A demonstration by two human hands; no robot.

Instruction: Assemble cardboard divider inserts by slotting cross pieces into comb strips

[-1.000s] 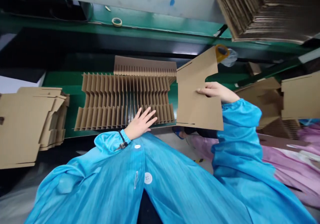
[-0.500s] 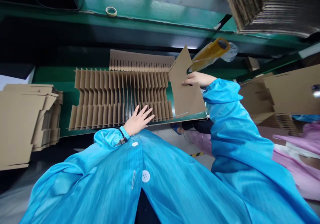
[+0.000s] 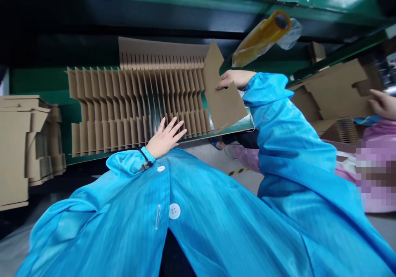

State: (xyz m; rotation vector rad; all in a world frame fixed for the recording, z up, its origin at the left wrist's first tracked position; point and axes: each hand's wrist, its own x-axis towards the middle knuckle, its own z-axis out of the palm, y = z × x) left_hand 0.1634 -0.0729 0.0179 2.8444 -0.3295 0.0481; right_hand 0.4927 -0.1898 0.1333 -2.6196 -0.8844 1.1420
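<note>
A row of upright cardboard dividers (image 3: 93, 99), notched in the middle, stands in front of me on the green bench. My left hand (image 3: 163, 138) lies with fingers spread against the near edge of the row, right of its middle. At the row's right end, my right hand (image 3: 236, 80) grips a notched cardboard sheet (image 3: 220, 103) by its notch, thumb and fingers closed on it. The sheet is raised and tilted beside the last dividers; whether it touches them I cannot tell. Behind the row, a slotted cardboard strip (image 3: 161, 47) shows its comb of cuts.
Cut cardboard pieces (image 3: 15, 153) are stacked at the left. A yellow roll in clear plastic (image 3: 260, 39) lies at the back right. Further right, a co-worker's hand (image 3: 385, 103) in a pink sleeve is near more cardboard (image 3: 340, 89).
The view has shifted, and the row now appears higher and further left. The sheet in my right hand has come closer to the row's right end. A co-worker's hand has entered at the right.
</note>
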